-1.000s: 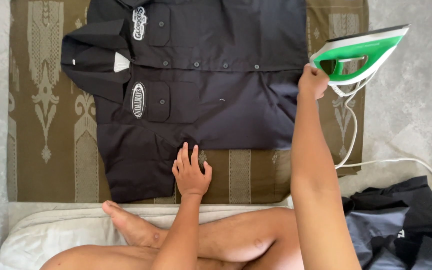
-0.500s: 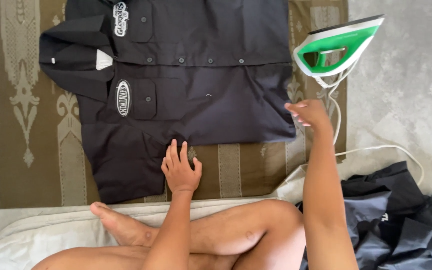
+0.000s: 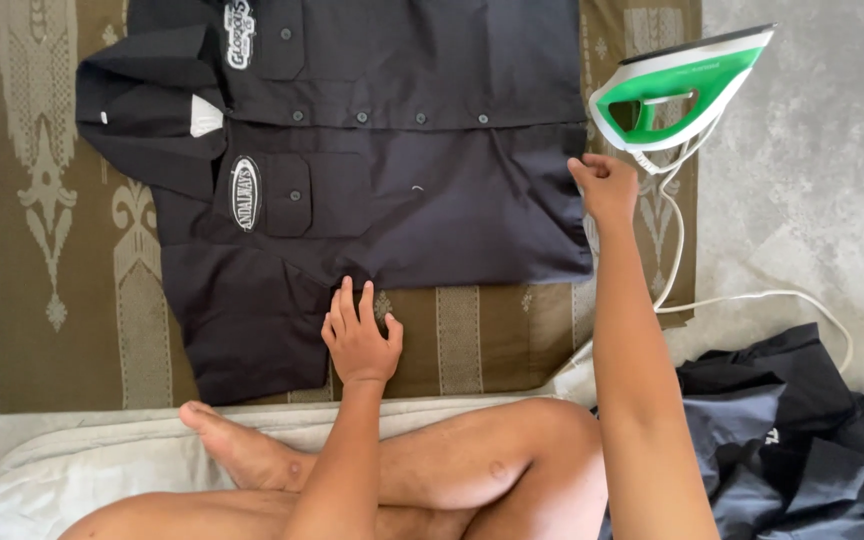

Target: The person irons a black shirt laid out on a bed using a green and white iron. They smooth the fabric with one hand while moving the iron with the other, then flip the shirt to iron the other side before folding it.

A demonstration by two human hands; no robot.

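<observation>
Right hand [image 3: 607, 185] has let go of the green-and-white iron [image 3: 682, 92], now parked upright at 2 o'clock, and pinches the black work shirt [image 3: 402, 190] hem. Left hand [image 3: 360, 338] lies flat, open, pressing the sleeve. Shirt looks mostly smooth; dark clothes pile [image 3: 802, 440] at 4 o'clock waits.

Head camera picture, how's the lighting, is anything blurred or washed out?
Head view: soft, even daylight with faint shadows; the black shirt is dark, yet its buttons and seams stay readable; the green and white iron is bright but not blown out; both hands, left and right, look sharp, with no visible motion blur.
</observation>
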